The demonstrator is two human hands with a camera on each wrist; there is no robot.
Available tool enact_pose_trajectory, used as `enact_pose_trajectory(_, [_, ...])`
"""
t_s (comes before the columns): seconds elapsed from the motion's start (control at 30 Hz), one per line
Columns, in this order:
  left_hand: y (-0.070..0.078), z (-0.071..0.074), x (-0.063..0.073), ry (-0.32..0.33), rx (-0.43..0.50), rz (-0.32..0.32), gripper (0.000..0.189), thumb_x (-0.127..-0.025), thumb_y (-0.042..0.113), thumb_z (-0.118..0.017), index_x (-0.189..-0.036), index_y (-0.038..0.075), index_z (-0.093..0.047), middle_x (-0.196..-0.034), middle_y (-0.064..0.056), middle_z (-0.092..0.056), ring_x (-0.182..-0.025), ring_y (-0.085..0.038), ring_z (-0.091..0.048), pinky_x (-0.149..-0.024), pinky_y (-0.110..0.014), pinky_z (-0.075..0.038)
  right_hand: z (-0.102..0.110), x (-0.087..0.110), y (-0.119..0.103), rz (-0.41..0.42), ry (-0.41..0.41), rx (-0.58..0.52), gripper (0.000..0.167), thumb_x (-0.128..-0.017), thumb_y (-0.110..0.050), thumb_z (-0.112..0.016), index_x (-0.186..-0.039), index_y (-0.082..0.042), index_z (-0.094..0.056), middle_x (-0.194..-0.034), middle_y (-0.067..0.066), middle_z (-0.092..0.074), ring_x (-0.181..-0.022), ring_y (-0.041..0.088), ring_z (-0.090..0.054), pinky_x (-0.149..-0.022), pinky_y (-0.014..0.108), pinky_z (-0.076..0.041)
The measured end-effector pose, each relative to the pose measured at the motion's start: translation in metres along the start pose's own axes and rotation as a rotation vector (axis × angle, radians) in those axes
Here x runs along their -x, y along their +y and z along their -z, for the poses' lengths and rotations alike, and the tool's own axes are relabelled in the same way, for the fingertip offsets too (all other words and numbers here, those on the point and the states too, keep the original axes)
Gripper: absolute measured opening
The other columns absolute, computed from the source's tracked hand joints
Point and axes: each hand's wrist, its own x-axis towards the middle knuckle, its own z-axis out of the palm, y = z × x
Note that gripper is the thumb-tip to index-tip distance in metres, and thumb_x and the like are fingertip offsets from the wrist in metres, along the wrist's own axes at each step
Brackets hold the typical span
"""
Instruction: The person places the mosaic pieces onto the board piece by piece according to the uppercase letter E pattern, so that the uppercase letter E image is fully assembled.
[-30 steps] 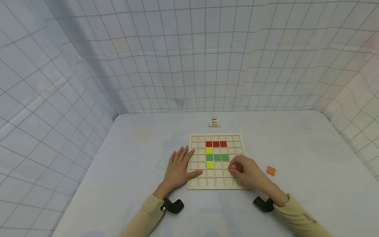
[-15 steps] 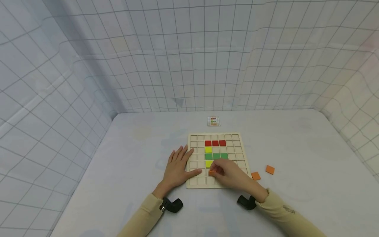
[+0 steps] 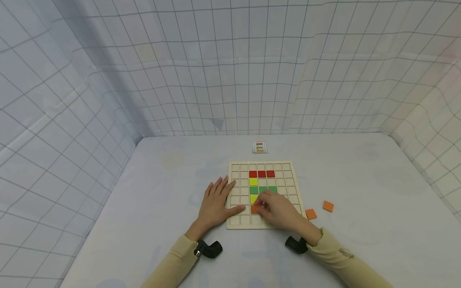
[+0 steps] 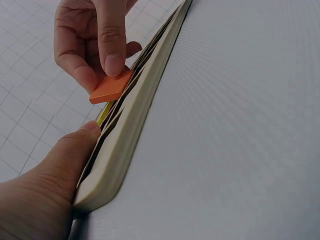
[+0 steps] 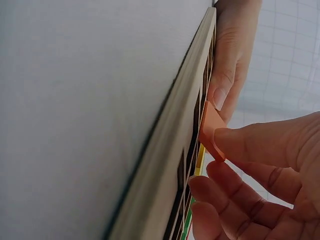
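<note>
A wooden grid board lies on the table, bearing red tiles, two yellow tiles and green tiles. My left hand rests with extended fingers on the board's left edge, thumb over the grid. An orange tile is pinched between the thumb and finger of my right hand, tilted close over the cell just below the lower yellow tile. In the right wrist view, my thumb presses on the face of that orange tile. My right hand hides part of the board's lower right.
Two loose orange tiles lie right of the board, one nearer tile beside its edge and one farther tile. A small pattern card lies behind the board. Grid-patterned curtains surround the table.
My right hand has moved left across the board with the orange tile, then lowered the tile flatter over the cell. The nearer loose orange tile has come into view. My left hand stays put.
</note>
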Motion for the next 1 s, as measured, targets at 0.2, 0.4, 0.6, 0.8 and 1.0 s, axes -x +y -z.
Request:
enact_pose_trajectory(0.2, [0.0, 0.0, 0.001, -0.001, 0.0, 0.002, 0.088, -0.08, 0.067, -0.058, -0.148, 0.017, -0.035, -0.154, -0.008, -0.024, -0.142, -0.026, -0.014, -0.113, -0.046, -0.004, 0.001, 0.002, -0.003, -0.001, 0.006, 0.053, 0.006, -0.085, -0.01, -0.07, -0.091, -0.013, -0.071, -0.085, -0.006, -0.054, -0.068, 0.007, -0.047, -0.057, 0.021, -0.042])
enact_pose_trajectory(0.4, [0.0, 0.0, 0.0, -0.008, -0.005, 0.006, 0.088, -0.08, 0.068, -0.057, -0.149, 0.018, -0.034, -0.155, -0.007, -0.023, -0.142, -0.024, -0.013, -0.113, -0.044, -0.003, 0.002, 0.004, -0.002, 0.047, -0.004, 0.092, 0.004, -0.084, -0.01, -0.072, -0.088, -0.011, -0.073, -0.084, -0.005, -0.054, -0.068, 0.007, -0.047, -0.057, 0.02, -0.043])
enact_pose_trajectory(0.6, [0.0, 0.0, 0.0, -0.008, -0.005, 0.007, 0.088, -0.08, 0.068, -0.057, -0.149, 0.018, -0.034, -0.155, -0.007, -0.023, -0.142, -0.024, -0.012, -0.113, -0.044, -0.003, 0.002, 0.007, 0.0, 0.078, -0.043, 0.093, 0.006, -0.084, -0.009, -0.072, -0.089, -0.012, -0.074, -0.085, -0.006, -0.054, -0.071, 0.006, -0.048, -0.06, 0.02, -0.044])
enact_pose_trajectory(0.8, [0.001, 0.001, 0.0, -0.011, 0.002, 0.005, 0.088, -0.08, 0.067, -0.058, -0.149, 0.018, -0.033, -0.155, -0.007, -0.023, -0.142, -0.024, -0.012, -0.113, -0.044, -0.003, 0.007, 0.016, 0.003, 0.102, -0.107, 0.095, 0.017, -0.082, -0.008, -0.072, -0.099, -0.009, -0.073, -0.092, -0.003, -0.056, -0.08, 0.009, -0.049, -0.066, 0.023, -0.045])
enact_pose_trajectory(1.0, [0.001, 0.001, 0.0, -0.017, -0.009, 0.014, 0.088, -0.08, 0.068, -0.058, -0.149, 0.018, -0.033, -0.155, -0.007, -0.023, -0.142, -0.024, -0.012, -0.113, -0.044, -0.002, 0.023, 0.028, 0.012, 0.164, -0.21, 0.003, 0.024, -0.083, -0.007, -0.072, -0.106, -0.01, -0.071, -0.101, -0.006, -0.058, -0.092, 0.01, -0.051, -0.078, 0.026, -0.048])
